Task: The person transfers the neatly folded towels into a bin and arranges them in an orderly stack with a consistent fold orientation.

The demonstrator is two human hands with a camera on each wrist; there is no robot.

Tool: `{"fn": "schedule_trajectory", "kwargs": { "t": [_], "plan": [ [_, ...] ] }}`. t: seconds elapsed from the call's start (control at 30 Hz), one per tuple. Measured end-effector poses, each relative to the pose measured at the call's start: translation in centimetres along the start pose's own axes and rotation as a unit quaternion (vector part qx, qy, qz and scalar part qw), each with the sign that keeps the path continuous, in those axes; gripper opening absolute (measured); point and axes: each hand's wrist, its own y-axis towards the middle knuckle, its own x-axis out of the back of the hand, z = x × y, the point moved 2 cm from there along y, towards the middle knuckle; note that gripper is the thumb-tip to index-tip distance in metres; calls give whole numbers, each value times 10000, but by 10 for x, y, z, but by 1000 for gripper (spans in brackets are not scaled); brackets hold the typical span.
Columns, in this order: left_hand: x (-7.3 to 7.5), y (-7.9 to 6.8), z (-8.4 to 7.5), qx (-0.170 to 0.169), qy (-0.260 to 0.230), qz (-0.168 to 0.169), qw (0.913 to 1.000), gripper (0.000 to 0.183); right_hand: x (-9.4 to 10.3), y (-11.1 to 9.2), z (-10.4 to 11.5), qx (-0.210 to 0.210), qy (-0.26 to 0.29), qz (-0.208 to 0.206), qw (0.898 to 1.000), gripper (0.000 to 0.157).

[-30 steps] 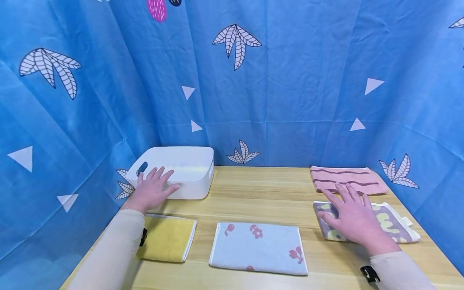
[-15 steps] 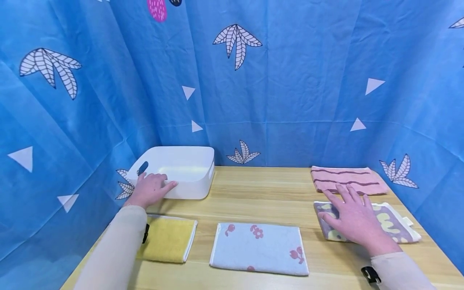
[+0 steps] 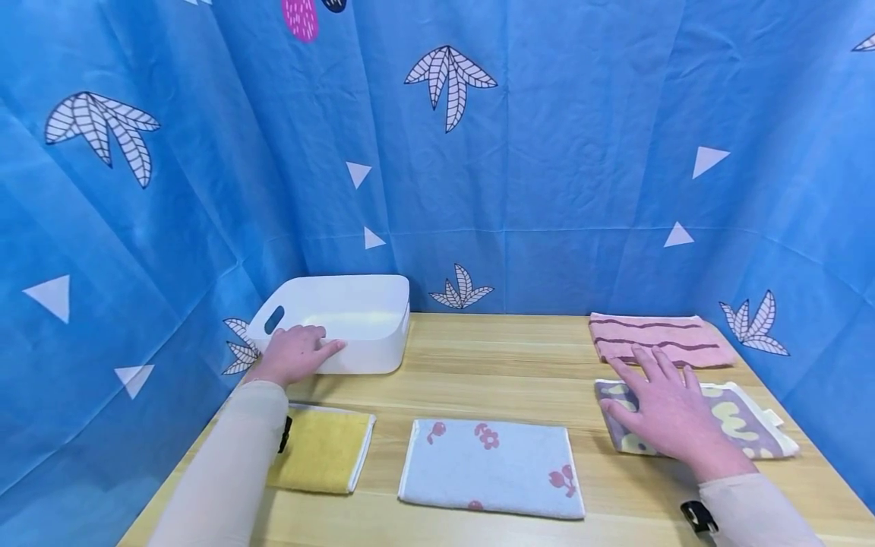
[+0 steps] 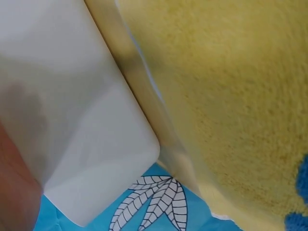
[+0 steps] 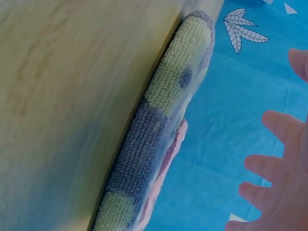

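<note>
My left hand [image 3: 292,355] grips the near wall of a white plastic basket [image 3: 372,355], its fingers bent over the rim and the thumb along the edge. In the left wrist view, part of that hand [image 4: 17,187] shows against the basket's outer wall [image 4: 96,125]. A folded yellow towel [image 3: 324,448] lies below the left wrist. My right hand [image 3: 666,410] has its fingers spread over a folded grey-purple towel [image 3: 734,422] with yellow-green shapes. In the right wrist view, the fingers [image 5: 279,125] stand apart from that towel [image 5: 144,130].
A folded light-blue towel [image 3: 488,467] with pink flowers lies at the front centre of the wooden table [image 3: 492,357]. Behind the grey-purple one is a pink striped towel [image 3: 659,342]. Blue patterned curtains [image 3: 567,152] close off the back and both sides.
My left hand has lowered and its fingers have bent over the basket's rim. The head view has shifted slightly. My right hand stays where it was.
</note>
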Motion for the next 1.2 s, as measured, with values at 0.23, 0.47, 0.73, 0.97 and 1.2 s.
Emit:
{"fn": "schedule_trajectory", "kwargs": {
  "t": [0.23, 0.47, 0.73, 0.97, 1.2],
  "plan": [
    [5, 2, -12, -1, -124, 61, 9999, 62, 0, 0, -2, -6, 2, 101, 9999, 78],
    [5, 6, -23, -128, -73, 134, 9998, 61, 3, 0, -2, -28, -25, 90, 10000, 77],
    [3, 8, -41, -252, -161, 127, 9995, 60, 3, 1, -2, -11, 9, 80, 10000, 77],
    [2, 5, -60, -335, -313, 127, 9989, 60, 0, -1, -2, 33, 22, 110, 9999, 77],
    [2, 2, -86, -286, -387, 281, 9984, 59, 0, -4, -2, 24, 25, 77, 10000, 77]
  ]
}}
